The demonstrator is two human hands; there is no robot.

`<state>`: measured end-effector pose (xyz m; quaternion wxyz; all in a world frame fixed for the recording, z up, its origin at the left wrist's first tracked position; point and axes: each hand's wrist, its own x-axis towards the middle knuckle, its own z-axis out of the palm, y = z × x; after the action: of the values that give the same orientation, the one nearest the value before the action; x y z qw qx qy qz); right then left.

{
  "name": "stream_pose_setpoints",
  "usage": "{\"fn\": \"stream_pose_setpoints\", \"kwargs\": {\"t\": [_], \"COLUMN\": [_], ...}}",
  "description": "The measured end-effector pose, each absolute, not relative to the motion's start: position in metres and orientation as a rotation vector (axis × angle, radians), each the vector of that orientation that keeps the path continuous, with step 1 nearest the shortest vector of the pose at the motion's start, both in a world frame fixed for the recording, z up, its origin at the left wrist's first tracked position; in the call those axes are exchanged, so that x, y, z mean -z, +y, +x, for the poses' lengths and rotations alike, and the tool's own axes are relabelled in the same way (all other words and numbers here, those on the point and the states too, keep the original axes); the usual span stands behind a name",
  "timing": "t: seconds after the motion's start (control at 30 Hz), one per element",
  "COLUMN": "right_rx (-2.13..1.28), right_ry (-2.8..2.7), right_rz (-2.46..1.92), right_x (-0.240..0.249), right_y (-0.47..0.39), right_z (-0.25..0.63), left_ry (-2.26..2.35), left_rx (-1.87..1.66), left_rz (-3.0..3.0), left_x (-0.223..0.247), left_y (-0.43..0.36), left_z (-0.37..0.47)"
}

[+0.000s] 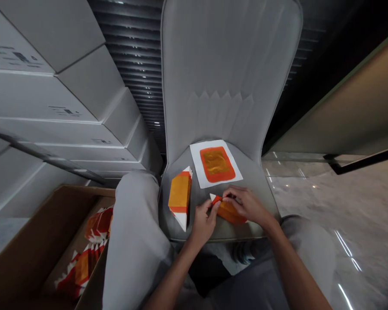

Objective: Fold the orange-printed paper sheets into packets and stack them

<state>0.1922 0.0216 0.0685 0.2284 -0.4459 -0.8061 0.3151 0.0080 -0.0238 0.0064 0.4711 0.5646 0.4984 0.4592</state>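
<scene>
Near the front of a grey chair seat, both hands hold one folded orange and red paper [230, 212] with a white corner. My left hand [205, 220] pinches its left end between thumb and fingers. My right hand [244, 202] pinches the upper edge close beside the left thumb, its palm hiding part of the paper. A white sheet [195, 160] with a red and orange square lies flat behind the hands. To the left of my left hand sits a stack of folded papers [180, 191] in orange, red and white.
An open cardboard box [26, 234] at the lower left holds several folded papers [84, 267]. White boxes [35, 94] are stacked on the left. The chair's backrest [226, 64] rises behind the seat. My knees flank the seat.
</scene>
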Motion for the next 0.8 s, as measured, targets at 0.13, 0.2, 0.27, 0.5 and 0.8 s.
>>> {"fn": "stream_pose_setpoints", "kwargs": {"t": [0.13, 0.2, 0.27, 0.5, 0.8], "right_rx": [-0.847, -0.865, -0.842, -0.57, -0.147], "right_ry": [-2.215, -2.207, -2.214, -2.422, -2.56], "right_rz": [-1.217, -1.196, -1.216, -1.311, -1.42], "right_x": [-0.071, -0.073, -0.072, -0.052, -0.021], "right_y": [0.018, 0.017, 0.017, 0.023, 0.0], "right_z": [0.191, 0.189, 0.188, 0.188, 0.172], "left_ry": [1.226, 1.239, 1.242, 1.387, 1.756], "left_rx": [-1.158, -1.151, -1.109, -1.142, -0.627], "left_rz": [1.36, 1.363, 1.391, 1.859, 2.423], "left_x": [-0.005, -0.004, -0.004, -0.008, 0.002], "left_y": [-0.024, -0.024, -0.025, -0.035, -0.051], "left_z": [0.009, 0.008, 0.008, 0.011, 0.027]}}
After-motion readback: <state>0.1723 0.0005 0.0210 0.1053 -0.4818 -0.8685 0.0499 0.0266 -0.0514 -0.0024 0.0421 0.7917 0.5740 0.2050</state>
